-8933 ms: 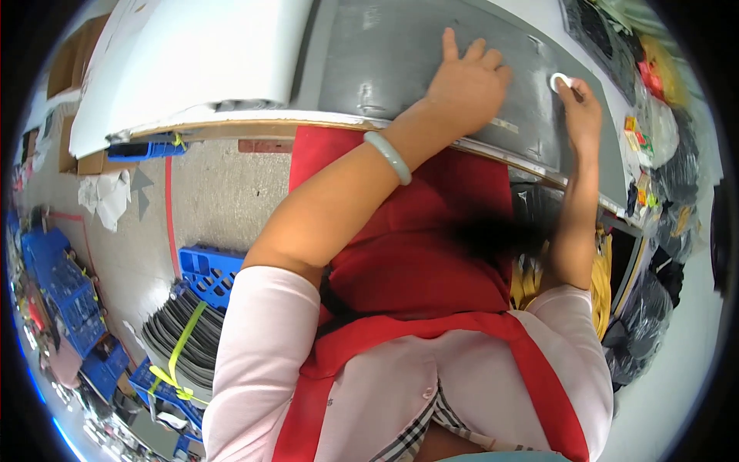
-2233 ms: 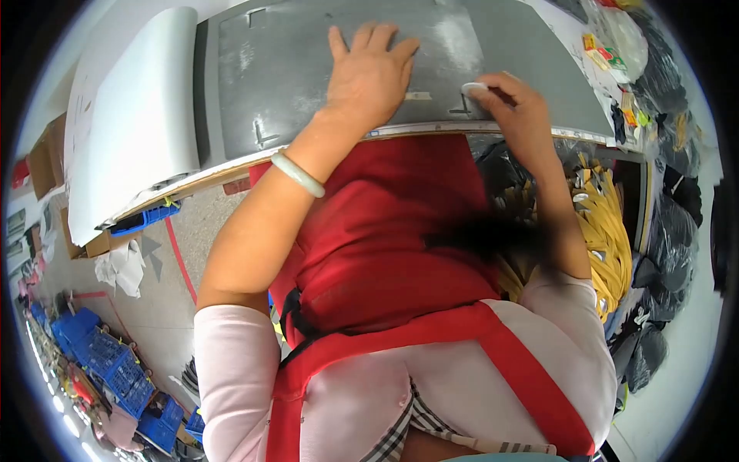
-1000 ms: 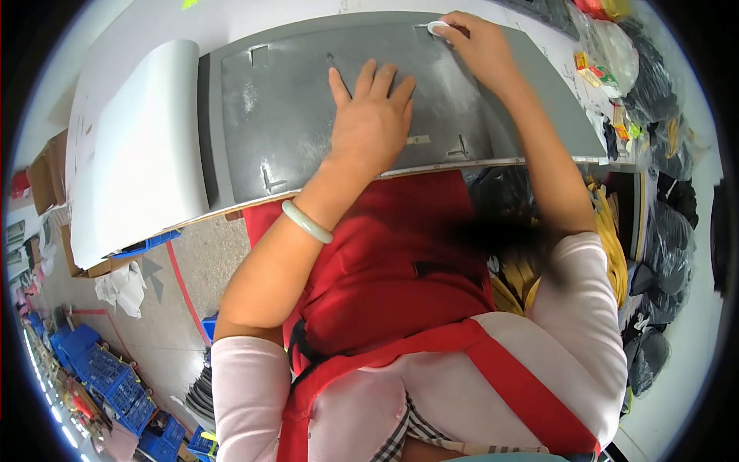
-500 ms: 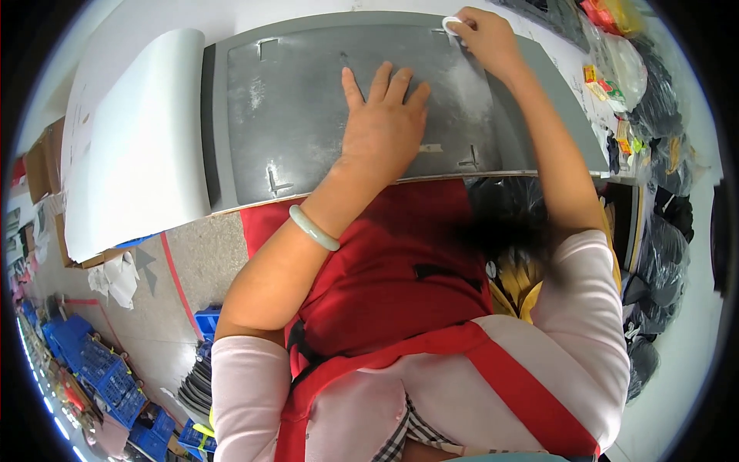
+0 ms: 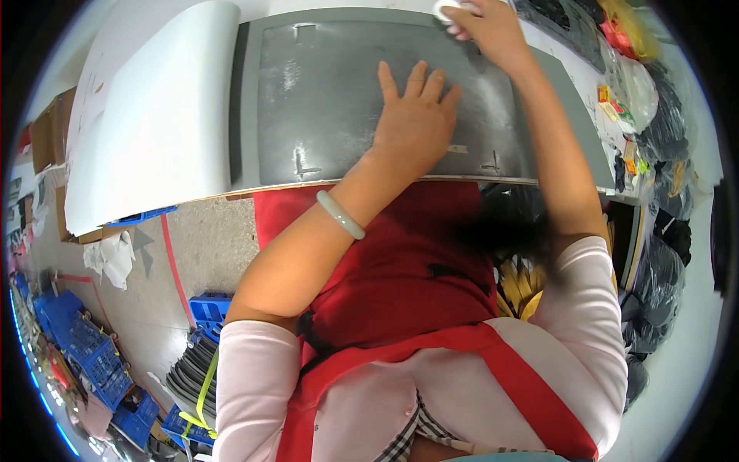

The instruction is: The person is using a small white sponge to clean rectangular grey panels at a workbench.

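Observation:
A dark grey rectangular sheet (image 5: 339,100) lies flat on a larger grey board (image 5: 573,127) on the table. Whitish powdery smudges mark it, and small cut-out corner marks show near its corners. My left hand (image 5: 416,119), fingers spread, rests flat on the sheet's middle. At the far right corner my right hand (image 5: 493,31) pinches a small round white object (image 5: 445,11); it could be a piece of chalk or a pad, but its kind is not clear. The fingers partly cover it.
A large white sheet (image 5: 154,115) curls up at the left end of the table. Bagged goods (image 5: 658,262) and small coloured packets (image 5: 616,108) line the right side. Blue crates (image 5: 96,354) and a stack of dark sheets (image 5: 192,369) stand on the floor at lower left.
The view has shifted, so the table sits farther left in the earlier frame. My right hand, with the white object, is slightly farther toward the sheet's far edge. My left hand stays flat.

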Demonstrator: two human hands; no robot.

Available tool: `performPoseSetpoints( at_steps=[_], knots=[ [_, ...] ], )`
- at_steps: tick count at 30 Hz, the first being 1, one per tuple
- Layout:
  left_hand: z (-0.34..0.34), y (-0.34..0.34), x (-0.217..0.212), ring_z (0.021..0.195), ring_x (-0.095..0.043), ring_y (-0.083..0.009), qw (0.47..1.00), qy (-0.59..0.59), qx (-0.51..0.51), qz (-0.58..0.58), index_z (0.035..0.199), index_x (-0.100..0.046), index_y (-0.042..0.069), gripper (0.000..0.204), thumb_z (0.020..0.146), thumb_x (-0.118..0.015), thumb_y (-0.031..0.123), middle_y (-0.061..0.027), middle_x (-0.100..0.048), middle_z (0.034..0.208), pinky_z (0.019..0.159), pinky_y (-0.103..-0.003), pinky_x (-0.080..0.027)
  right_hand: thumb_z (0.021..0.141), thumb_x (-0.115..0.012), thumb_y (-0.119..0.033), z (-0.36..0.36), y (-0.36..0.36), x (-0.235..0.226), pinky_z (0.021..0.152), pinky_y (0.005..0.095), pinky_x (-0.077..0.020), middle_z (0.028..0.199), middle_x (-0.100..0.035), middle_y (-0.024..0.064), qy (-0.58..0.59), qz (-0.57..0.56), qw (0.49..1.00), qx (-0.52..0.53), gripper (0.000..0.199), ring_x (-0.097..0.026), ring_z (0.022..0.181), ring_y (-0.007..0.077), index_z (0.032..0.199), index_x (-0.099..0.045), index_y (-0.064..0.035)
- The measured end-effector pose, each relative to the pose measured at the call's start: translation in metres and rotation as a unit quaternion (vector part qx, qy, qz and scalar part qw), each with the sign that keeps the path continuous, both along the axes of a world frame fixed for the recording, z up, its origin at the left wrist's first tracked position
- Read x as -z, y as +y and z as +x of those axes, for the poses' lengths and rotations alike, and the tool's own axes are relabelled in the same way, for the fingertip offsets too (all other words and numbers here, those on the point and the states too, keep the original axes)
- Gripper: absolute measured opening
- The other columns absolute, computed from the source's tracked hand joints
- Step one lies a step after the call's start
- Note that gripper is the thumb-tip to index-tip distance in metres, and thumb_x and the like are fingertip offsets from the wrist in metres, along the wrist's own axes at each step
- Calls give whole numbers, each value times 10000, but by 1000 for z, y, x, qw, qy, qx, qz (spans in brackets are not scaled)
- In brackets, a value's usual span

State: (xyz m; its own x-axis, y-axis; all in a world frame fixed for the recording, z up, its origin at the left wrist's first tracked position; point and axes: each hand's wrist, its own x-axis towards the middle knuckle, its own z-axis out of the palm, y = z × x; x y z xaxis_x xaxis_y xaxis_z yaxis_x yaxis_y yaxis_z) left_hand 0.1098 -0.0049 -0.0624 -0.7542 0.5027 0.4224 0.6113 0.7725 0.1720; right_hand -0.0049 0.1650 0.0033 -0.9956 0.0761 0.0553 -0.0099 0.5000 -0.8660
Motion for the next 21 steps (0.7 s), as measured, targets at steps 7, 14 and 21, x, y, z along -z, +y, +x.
performPoseSetpoints(
  at_steps=[7,14,21],
  knots=[
    [-1,-2,4,1437,-380,-349,999,-25,16,38,1361,-591,92,432,967,-569,268,-137,-518,1443,1106,-775,-186,920,-661,-198,-17,-132,6,680,436,-492,788,-648,223,130,162,950,-232,259,-624,691,353,892,-646,59],
    [-1,0,4,1439,-361,-406,998,-53,30,11,1450,-504,33,519,975,-531,242,-201,-478,1496,1105,-793,-147,910,-652,-183,-41,-164,21,761,490,-493,863,-670,267,188,231,921,-251,231,-637,847,454,853,-660,41],
    [-3,-4,9,1392,-415,-402,999,-31,18,29,1419,-539,36,509,979,-545,292,-198,-501,1467,1093,-801,-164,908,-649,-145,-33,-174,0,710,440,-523,796,-677,220,116,274,929,-220,208,-671,742,361,875,-650,61]
  ],
)
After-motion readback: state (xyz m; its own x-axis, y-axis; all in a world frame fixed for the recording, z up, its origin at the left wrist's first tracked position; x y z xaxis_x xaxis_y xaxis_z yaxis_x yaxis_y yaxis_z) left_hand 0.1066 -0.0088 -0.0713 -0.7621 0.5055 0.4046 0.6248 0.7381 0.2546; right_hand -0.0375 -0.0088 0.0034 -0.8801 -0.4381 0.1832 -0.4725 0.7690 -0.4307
